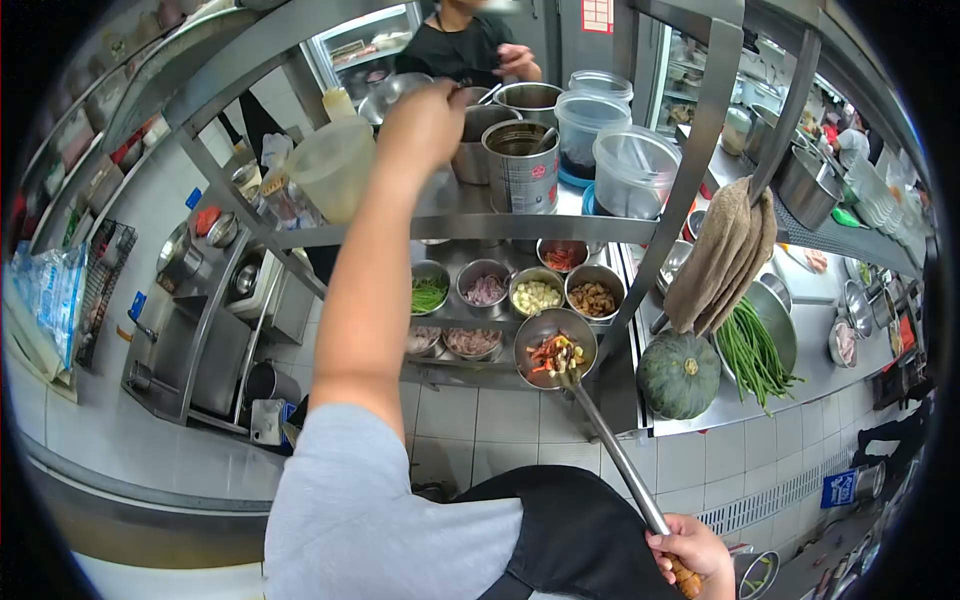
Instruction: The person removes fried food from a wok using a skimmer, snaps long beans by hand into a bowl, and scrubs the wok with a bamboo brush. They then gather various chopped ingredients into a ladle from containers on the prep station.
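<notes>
My left hand (pixel 425 125) reaches up over the upper shelf, beside the metal pots; its fingers are closed, and what they hold, if anything, is hidden. At the lower right my right hand (pixel 690 550) is wrapped round the wooden grip of a long-handled ladle (pixel 615 445). The ladle's bowl holds chopped red, yellow and pale pieces (pixel 556 356). Just beyond it are metal bowls of chopped garlic (pixel 535 295), browned pieces (pixel 593 297), purple onion (pixel 484 289) and green pieces (pixel 428 293).
A printed can (pixel 522 175) and clear plastic tubs (pixel 636 170) stand on the upper shelf (pixel 560 229). Beyond it is another person (pixel 460 45) in black. A green pumpkin (pixel 678 374), long green beans (pixel 750 350) and a hanging brown cloth (pixel 722 255) are at the right.
</notes>
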`<state>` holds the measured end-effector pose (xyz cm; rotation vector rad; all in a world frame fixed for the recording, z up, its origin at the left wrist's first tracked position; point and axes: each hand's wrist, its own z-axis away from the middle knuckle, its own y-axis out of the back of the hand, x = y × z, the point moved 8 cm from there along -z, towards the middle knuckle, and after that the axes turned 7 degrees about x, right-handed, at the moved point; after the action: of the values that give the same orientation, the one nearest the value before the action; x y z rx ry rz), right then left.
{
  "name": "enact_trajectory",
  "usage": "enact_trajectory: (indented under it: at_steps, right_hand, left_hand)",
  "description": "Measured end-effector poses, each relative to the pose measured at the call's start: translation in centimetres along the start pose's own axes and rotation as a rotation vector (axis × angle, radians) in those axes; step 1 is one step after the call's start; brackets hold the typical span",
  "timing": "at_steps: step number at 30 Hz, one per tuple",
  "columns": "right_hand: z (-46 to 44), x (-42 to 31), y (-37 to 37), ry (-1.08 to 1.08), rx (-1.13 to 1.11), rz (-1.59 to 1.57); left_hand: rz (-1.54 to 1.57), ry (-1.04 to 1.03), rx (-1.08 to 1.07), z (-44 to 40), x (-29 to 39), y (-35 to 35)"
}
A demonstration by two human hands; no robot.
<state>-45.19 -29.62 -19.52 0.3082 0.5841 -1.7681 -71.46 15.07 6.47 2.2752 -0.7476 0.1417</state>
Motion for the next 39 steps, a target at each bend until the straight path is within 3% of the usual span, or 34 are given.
enact_trajectory:
  at_steps: [1,4,6,9,11,15,16,17,18,19,20,21,22,23,24,25,26,27,28,30,31,32,33,34,36,39]
  right_hand:
    - [0.1,-0.2,-0.3,0.019,0.022,0.002]
    - [0.3,-0.2,-1.0,0.014,0.031,0.006]
    - [0.3,0.1,-1.1,-0.020,0.047,0.008]
    - [0.4,0.4,-0.9,-0.023,0.063,-0.020]
    - [0.7,0.6,-0.9,-0.018,0.078,-0.034]
    - [0.9,0.9,-0.2,-0.008,0.120,-0.072]
    - [0.9,1.2,0.0,-0.002,0.122,-0.088]
    - [0.5,1.8,0.3,-0.023,-0.005,-0.109]
    - [0.6,2.0,0.6,-0.020,0.014,-0.110]
    - [0.7,2.0,0.7,-0.021,0.030,-0.116]
    - [0.8,2.2,0.8,-0.021,0.044,-0.132]
    - [0.8,2.3,0.9,-0.024,0.059,-0.149]
    - [1.0,2.4,0.9,-0.038,0.086,-0.155]
    - [1.0,2.4,0.8,-0.027,0.058,-0.146]
    - [1.0,2.6,0.7,-0.016,0.052,-0.149]
    - [1.1,2.8,0.6,-0.001,0.043,-0.152]
    - [1.1,3.1,0.5,-0.012,0.039,-0.156]
    - [1.2,3.2,0.3,-0.017,0.035,-0.154]
    - [1.3,3.4,0.3,-0.036,0.057,-0.164]
    - [1.3,4.6,0.5,-0.036,0.063,-0.152]
    - [1.3,4.9,0.5,-0.025,0.068,-0.128]
    - [1.5,5.2,0.6,-0.035,0.085,-0.166]
    - [1.7,5.2,0.5,-0.042,0.082,-0.167]
    - [2.0,5.2,0.5,-0.050,0.112,-0.180]
    - [2.5,5.6,0.9,-0.062,0.146,-0.206]
    - [2.7,6.0,1.3,-0.051,0.175,-0.259]
  left_hand:
    - [-0.146,-0.018,0.019,-3.1,-1.7,-1.8]
    - [-0.160,-0.073,0.002,-8.0,-3.8,-6.0]
    - [-0.238,-0.098,-0.409,-8.4,-5.3,-11.1]
    - [-0.122,-0.189,-0.452,-7.5,-5.9,-12.7]
    - [-0.031,-0.141,-0.445,-7.2,-6.7,-12.2]
    - [0.004,-0.015,0.046,-3.3,-3.8,-0.7]
    - [0.067,0.083,0.059,0.8,-0.5,3.2]
    - [0.356,0.252,-0.076,4.4,-0.4,3.4]
    - [0.489,0.112,-0.156,7.9,1.5,3.4]
    - [1.051,0.117,-0.311,12.3,3.7,2.2]
    - [1.020,-0.278,-0.739,15.3,6.8,0.5]
    - [0.897,-0.165,-1.084,18.8,8.8,-3.1]
    - [0.848,-0.331,-1.049,21.3,9.4,-7.2]
    - [0.518,-0.223,-1.086,21.6,8.9,-11.3]
    - [0.458,-0.244,-0.963,20.7,8.4,-15.9]
    - [0.564,-0.123,-0.768,19.3,6.1,-21.0]
    - [0.575,0.185,-0.834,18.6,3.0,-27.8]
    - [0.495,0.334,-0.752,17.0,2.7,-30.3]
    - [0.462,0.015,-0.545,15.3,-0.8,-38.3]
    - [0.270,0.391,-0.872,15.2,0.6,-39.6]
    - [0.269,0.394,-0.873,15.2,-0.8,-44.0]
    - [0.223,0.320,-0.678,14.5,-3.5,-49.6]
    - [0.176,0.245,-0.485,14.1,-4.8,-51.9]
    - [0.172,0.245,-0.490,13.9,-4.0,-50.2]
    - [-0.123,-0.102,-0.330,12.5,1.1,-43.2]
    - [-0.105,0.052,-0.500,13.9,-2.8,-45.2]
